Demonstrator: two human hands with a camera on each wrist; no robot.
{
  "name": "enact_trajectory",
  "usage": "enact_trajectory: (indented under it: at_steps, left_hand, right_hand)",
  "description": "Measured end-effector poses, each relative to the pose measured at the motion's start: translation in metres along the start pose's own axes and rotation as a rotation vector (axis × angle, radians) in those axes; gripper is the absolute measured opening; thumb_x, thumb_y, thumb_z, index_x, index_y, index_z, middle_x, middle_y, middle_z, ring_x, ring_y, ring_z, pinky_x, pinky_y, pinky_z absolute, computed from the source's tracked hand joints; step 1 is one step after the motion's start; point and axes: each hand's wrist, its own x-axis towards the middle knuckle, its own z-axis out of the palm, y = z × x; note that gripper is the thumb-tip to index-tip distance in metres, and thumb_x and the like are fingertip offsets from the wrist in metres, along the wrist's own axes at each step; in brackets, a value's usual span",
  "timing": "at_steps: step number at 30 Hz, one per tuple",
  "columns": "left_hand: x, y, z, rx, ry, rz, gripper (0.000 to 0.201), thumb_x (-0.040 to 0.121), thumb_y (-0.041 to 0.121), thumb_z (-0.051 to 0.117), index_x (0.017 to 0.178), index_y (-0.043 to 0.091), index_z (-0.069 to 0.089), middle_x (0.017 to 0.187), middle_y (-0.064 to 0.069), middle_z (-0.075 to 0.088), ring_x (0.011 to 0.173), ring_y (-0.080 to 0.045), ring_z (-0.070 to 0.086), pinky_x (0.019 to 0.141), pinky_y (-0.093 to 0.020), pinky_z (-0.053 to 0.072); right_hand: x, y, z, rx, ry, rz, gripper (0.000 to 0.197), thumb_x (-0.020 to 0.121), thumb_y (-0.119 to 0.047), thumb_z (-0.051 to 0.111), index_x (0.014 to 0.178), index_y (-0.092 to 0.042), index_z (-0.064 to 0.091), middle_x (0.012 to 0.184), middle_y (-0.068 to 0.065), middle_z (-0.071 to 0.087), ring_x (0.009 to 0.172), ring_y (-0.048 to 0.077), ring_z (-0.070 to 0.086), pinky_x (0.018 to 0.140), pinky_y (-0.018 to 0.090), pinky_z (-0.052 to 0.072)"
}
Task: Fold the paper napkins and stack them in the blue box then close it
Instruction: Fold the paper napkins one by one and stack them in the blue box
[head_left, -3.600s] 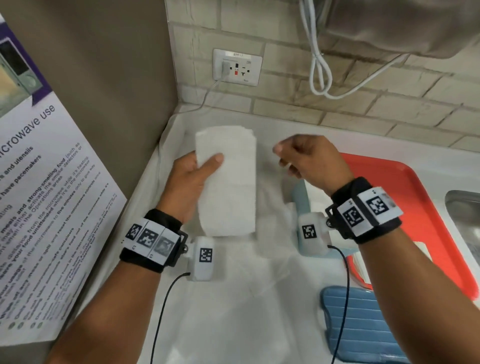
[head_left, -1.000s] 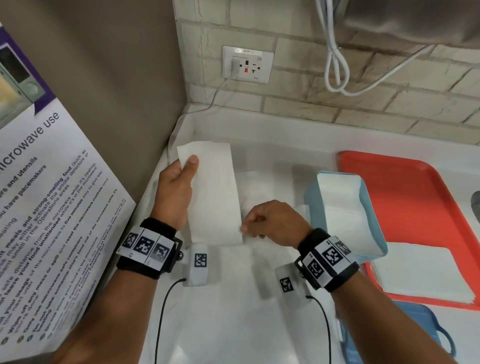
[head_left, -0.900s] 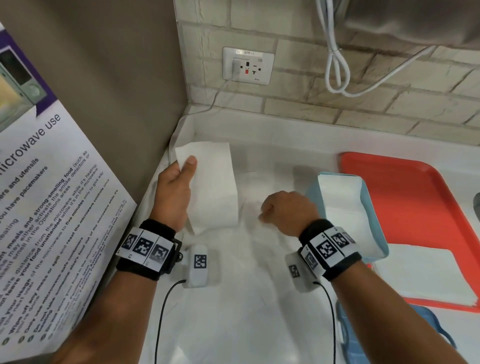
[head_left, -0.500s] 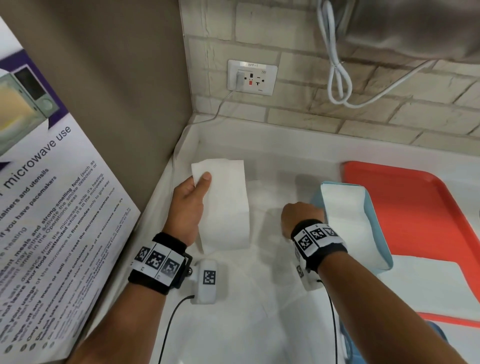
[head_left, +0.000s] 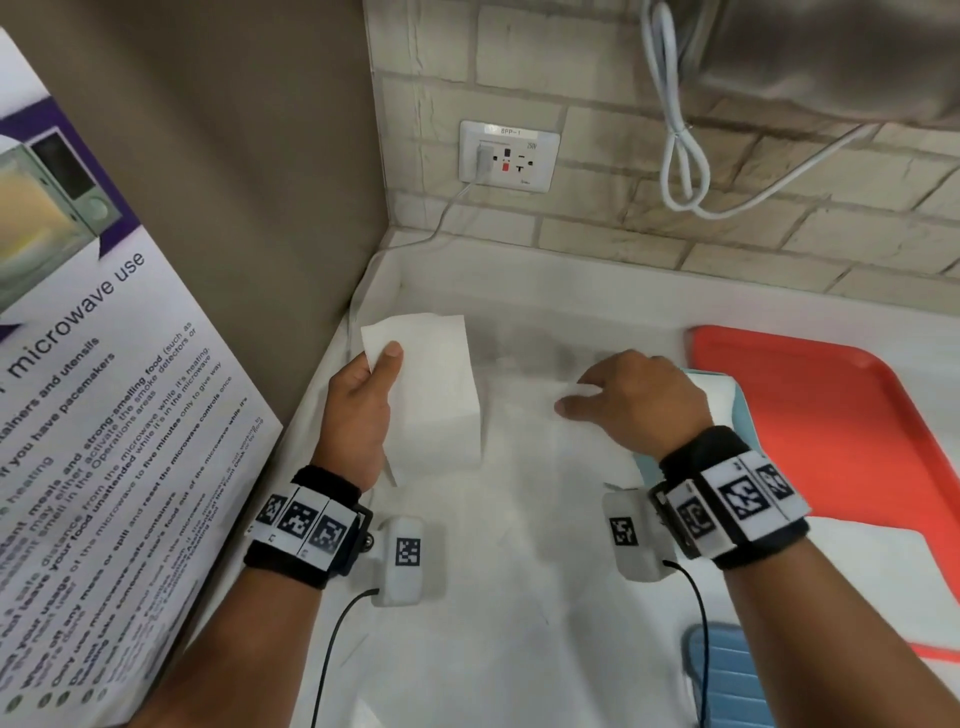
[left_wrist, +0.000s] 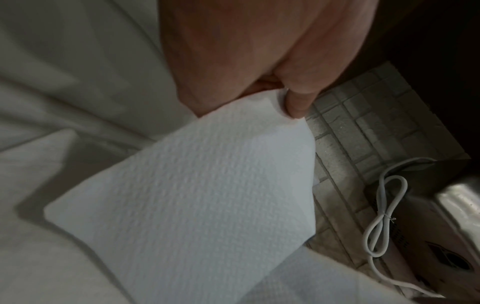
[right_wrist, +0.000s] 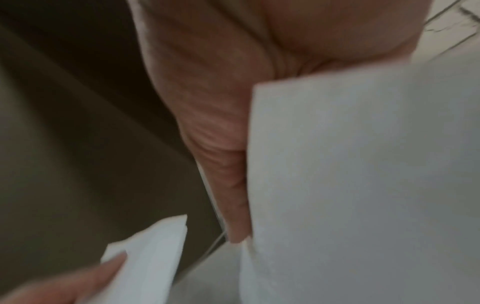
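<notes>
My left hand holds a folded white napkin above the counter at the left, thumb on its front. In the left wrist view the thumb pinches the napkin at its top corner. My right hand hovers at the near left end of the blue box and hides most of it. Its fingers curl round a second white napkin, with the thumb lying along the edge. The blue lid lies at the bottom right.
A red tray sits to the right with a stack of white napkins on its near part. A white cloth covers the counter. A microwave poster leans at the left. A socket and a white cable are on the brick wall.
My right hand left the lower edge of the napkin in my left hand, moved right to the box and now grips another white napkin. My left hand keeps its hold.
</notes>
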Motion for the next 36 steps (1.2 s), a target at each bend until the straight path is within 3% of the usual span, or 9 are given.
enact_trajectory:
  at_steps: [4, 8, 12, 17, 20, 22, 26, 29, 36]
  left_hand:
    - [0.001, 0.003, -0.001, -0.016, 0.033, 0.001, 0.02, 0.107, 0.022, 0.055, 0.113, 0.016, 0.073, 0.121, -0.006, 0.076, 0.119, -0.024, 0.069, 0.106, -0.044, 0.053]
    - [-0.002, 0.004, 0.003, -0.026, 0.055, -0.071, 0.019, 0.106, 0.024, 0.057, 0.108, 0.017, 0.074, 0.112, -0.003, 0.078, 0.107, -0.02, 0.073, 0.101, -0.045, 0.055]
    - [-0.011, -0.005, 0.015, -0.028, 0.049, -0.183, 0.022, 0.104, 0.027, 0.061, 0.113, 0.013, 0.075, 0.115, -0.008, 0.077, 0.112, -0.028, 0.072, 0.101, -0.049, 0.055]
    - [-0.015, -0.008, 0.026, -0.075, 0.056, -0.282, 0.027, 0.101, 0.032, 0.068, 0.117, 0.011, 0.073, 0.113, -0.009, 0.078, 0.101, -0.026, 0.075, 0.079, -0.04, 0.063]
    - [-0.013, -0.007, 0.026, -0.111, 0.081, -0.346, 0.047, 0.094, 0.043, 0.075, 0.131, 0.016, 0.067, 0.119, -0.006, 0.076, 0.108, -0.027, 0.074, 0.085, -0.045, 0.061]
    - [-0.014, -0.005, 0.027, -0.164, 0.106, -0.36, 0.036, 0.098, 0.041, 0.069, 0.125, 0.017, 0.07, 0.111, -0.005, 0.079, 0.098, -0.025, 0.077, 0.08, -0.042, 0.061]
    - [-0.017, 0.0, 0.029, -0.173, 0.151, -0.329, 0.03, 0.096, 0.04, 0.072, 0.113, 0.015, 0.074, 0.106, -0.006, 0.08, 0.094, -0.026, 0.076, 0.087, -0.046, 0.061]
    - [-0.015, 0.0, 0.026, -0.138, 0.16, -0.304, 0.031, 0.093, 0.043, 0.075, 0.108, 0.016, 0.075, 0.1, -0.002, 0.079, 0.093, -0.026, 0.073, 0.088, -0.044, 0.057]
    - [-0.012, -0.003, 0.026, -0.189, 0.101, -0.29, 0.082, 0.084, 0.085, 0.051, 0.133, 0.022, 0.067, 0.125, -0.005, 0.074, 0.116, -0.027, 0.071, 0.106, -0.053, 0.052]
  right_hand:
    - [-0.006, 0.003, -0.015, 0.337, 0.184, -0.139, 0.029, 0.085, -0.051, 0.073, 0.077, -0.023, 0.07, 0.06, -0.007, 0.06, 0.063, 0.013, 0.059, 0.055, 0.023, 0.036]
    - [-0.015, -0.007, -0.022, 0.882, 0.252, -0.213, 0.028, 0.091, -0.031, 0.072, 0.071, -0.012, 0.065, 0.07, 0.012, 0.063, 0.062, 0.021, 0.055, 0.06, 0.03, 0.04]
    - [-0.02, -0.028, -0.016, 1.157, 0.1, -0.271, 0.024, 0.092, -0.022, 0.07, 0.07, -0.017, 0.062, 0.075, 0.01, 0.063, 0.067, 0.023, 0.059, 0.063, 0.032, 0.044]
    - [-0.033, -0.044, -0.005, 1.499, 0.04, -0.358, 0.023, 0.098, -0.015, 0.059, 0.075, -0.018, 0.063, 0.084, 0.008, 0.068, 0.077, 0.022, 0.063, 0.069, 0.033, 0.052]
    - [-0.035, -0.04, 0.018, 1.544, 0.068, -0.295, 0.015, 0.098, -0.019, 0.062, 0.083, -0.014, 0.062, 0.095, 0.014, 0.069, 0.088, 0.027, 0.063, 0.08, 0.04, 0.051]
    - [-0.033, -0.036, 0.038, 1.534, 0.076, -0.207, 0.013, 0.096, -0.023, 0.065, 0.094, -0.01, 0.063, 0.102, 0.019, 0.07, 0.093, 0.028, 0.065, 0.086, 0.045, 0.051]
    - [-0.032, -0.028, 0.072, 1.379, 0.072, -0.09, 0.017, 0.098, -0.02, 0.064, 0.083, -0.013, 0.062, 0.083, 0.006, 0.071, 0.075, 0.019, 0.065, 0.069, 0.035, 0.051]
    - [-0.034, -0.022, 0.091, 1.28, 0.011, -0.058, 0.02, 0.097, -0.022, 0.066, 0.078, -0.016, 0.064, 0.079, 0.005, 0.069, 0.073, 0.02, 0.062, 0.071, 0.037, 0.047]
    - [-0.033, -0.025, 0.107, 1.336, 0.023, -0.009, 0.019, 0.097, -0.026, 0.066, 0.081, -0.016, 0.066, 0.088, 0.007, 0.073, 0.081, 0.022, 0.068, 0.076, 0.041, 0.053]
